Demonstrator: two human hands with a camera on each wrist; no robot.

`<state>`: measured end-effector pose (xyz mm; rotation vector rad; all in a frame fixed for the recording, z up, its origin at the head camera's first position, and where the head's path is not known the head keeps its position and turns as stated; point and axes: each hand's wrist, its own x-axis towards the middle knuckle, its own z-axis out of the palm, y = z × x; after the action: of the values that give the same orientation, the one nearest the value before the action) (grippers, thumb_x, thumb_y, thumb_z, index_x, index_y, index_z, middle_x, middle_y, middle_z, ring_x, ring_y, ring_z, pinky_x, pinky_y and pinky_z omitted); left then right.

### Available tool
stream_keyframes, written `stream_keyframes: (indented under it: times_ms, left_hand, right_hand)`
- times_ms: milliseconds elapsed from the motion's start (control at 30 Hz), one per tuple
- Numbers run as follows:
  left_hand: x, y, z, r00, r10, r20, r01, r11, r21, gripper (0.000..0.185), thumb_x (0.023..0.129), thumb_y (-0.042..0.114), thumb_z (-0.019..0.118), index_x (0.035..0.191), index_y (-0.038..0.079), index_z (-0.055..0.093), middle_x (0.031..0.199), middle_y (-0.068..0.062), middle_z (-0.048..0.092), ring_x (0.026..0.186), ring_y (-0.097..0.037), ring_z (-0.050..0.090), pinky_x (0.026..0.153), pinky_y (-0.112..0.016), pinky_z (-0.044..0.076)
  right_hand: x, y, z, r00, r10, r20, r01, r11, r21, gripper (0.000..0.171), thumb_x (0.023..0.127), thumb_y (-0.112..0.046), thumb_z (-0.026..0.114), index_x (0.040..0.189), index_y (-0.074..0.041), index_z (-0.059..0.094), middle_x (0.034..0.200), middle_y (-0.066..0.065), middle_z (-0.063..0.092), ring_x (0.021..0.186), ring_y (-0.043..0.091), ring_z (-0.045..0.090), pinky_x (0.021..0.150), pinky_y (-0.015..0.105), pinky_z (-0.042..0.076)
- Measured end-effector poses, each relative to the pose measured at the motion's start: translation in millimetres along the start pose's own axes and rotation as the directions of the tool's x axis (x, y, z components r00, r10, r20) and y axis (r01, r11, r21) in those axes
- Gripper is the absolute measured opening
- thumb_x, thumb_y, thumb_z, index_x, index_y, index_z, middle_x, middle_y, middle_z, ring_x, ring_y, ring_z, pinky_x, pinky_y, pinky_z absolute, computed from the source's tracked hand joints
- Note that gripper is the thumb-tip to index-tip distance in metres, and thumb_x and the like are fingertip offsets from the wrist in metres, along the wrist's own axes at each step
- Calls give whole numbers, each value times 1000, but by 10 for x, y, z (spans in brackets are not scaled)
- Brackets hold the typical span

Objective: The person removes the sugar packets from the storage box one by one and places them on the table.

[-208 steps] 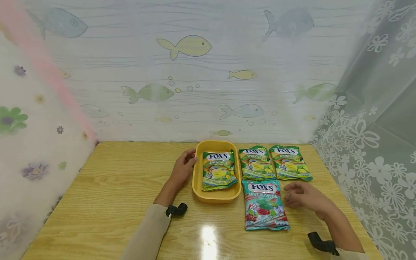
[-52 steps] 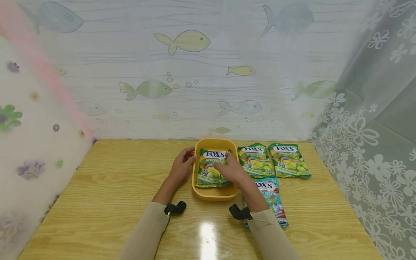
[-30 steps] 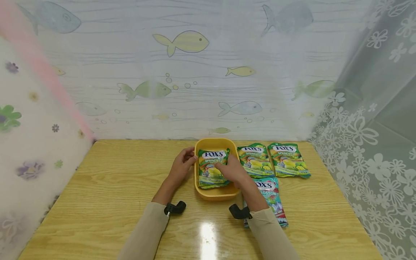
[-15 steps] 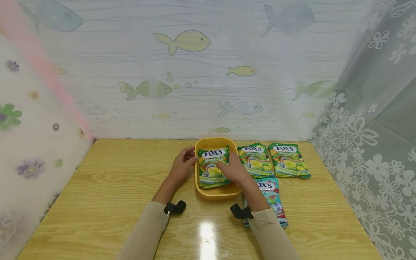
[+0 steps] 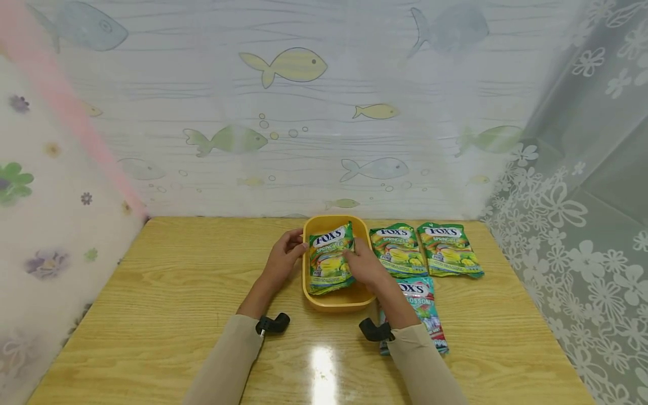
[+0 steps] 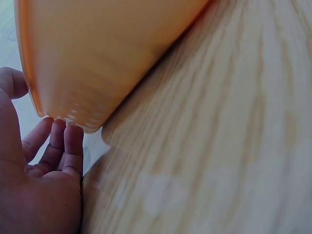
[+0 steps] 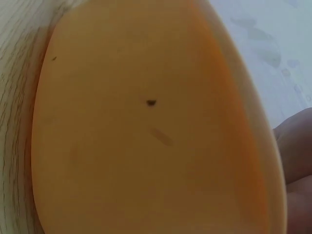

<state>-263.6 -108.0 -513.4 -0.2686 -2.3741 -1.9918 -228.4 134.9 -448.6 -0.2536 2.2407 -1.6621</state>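
Note:
A yellow plastic basket [image 5: 338, 307] sits near the back of the table. Inside, a green Fox's Spring Tea candy bag [image 5: 330, 260] lies tilted, its right edge raised. My right hand [image 5: 365, 265] reaches over the basket's right rim and grips that edge, thumb on top; its other fingers are hidden. Layered edges show at the bag's bottom, but I cannot tell whether another lies beneath. My left hand [image 5: 284, 257] rests at the basket's left side. In the left wrist view, its relaxed fingers [image 6: 73, 146] touch the outer wall, the thumb at the rim.
Two more Spring Tea bags, a nearer one [image 5: 398, 252] and a farther one [image 5: 450, 250], lie right of the basket. A Mint Blossom bag [image 5: 424, 315] lies in front of them, partly under my right forearm. A fish-patterned curtain [image 5: 304, 140] hangs behind the table.
Since the oldest frame, my right hand has moved from beside the Mint Blossom bag into the basket. Over the last second the candy bag there has turned and tilted up. My left hand stays put.

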Motion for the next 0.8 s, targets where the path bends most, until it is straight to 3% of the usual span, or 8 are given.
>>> stream_keyframes:
  times_ms: [167, 233, 433, 633, 800]
  left_hand:
    - [7, 27, 9, 1000, -17, 8, 17, 1000, 21, 53, 108, 14, 60, 157, -2, 46, 136, -27, 54, 122, -37, 58, 97, -35, 53]
    - [14, 27, 13, 999, -32, 9, 31, 999, 24, 53, 108, 12, 59, 157, -4, 45, 136, -28, 54, 122, -38, 57, 97, -35, 53]
    - [5, -1, 17, 1000, -8, -9, 8, 1000, 2, 49, 107, 16, 62, 154, 4, 52, 130, -19, 57, 117, -30, 59, 96, -36, 55]
    - [-5, -11, 2, 1000, -4, -8, 4, 1000, 8, 47, 107, 18, 62, 152, 8, 54, 129, -15, 57, 116, -27, 60, 96, -36, 55]
    - [2, -22, 2, 1000, -1, -9, 1, 1000, 10, 47, 107, 18, 62, 152, 8, 54, 129, -15, 58, 116, -27, 60, 97, -37, 54]
  right_hand:
    - [-1, 21, 7, 999, -36, -10, 37, 999, 13, 41, 116, -10, 31, 153, 8, 29, 91, 10, 46, 60, 17, 38, 70, 35, 42]
    - [-5, 27, 8, 999, -38, -15, 38, 999, 22, 37, 115, -7, 29, 149, 9, 33, 96, 14, 49, 62, 18, 41, 69, 35, 44]
    - [-8, 17, 4, 999, -7, -38, 8, 1000, 24, 44, 114, -5, 30, 156, 8, 28, 113, 21, 51, 77, 21, 51, 75, 36, 47]
    - [-10, -4, 4, 997, 41, -72, -38, 998, 46, 53, 114, -6, 35, 163, 7, 21, 145, 30, 45, 112, 34, 57, 91, 45, 48]
    - [-10, -16, -2, 995, 61, -83, -53, 994, 96, 52, 114, -7, 36, 163, 7, 23, 138, 28, 50, 106, 30, 60, 86, 39, 52]
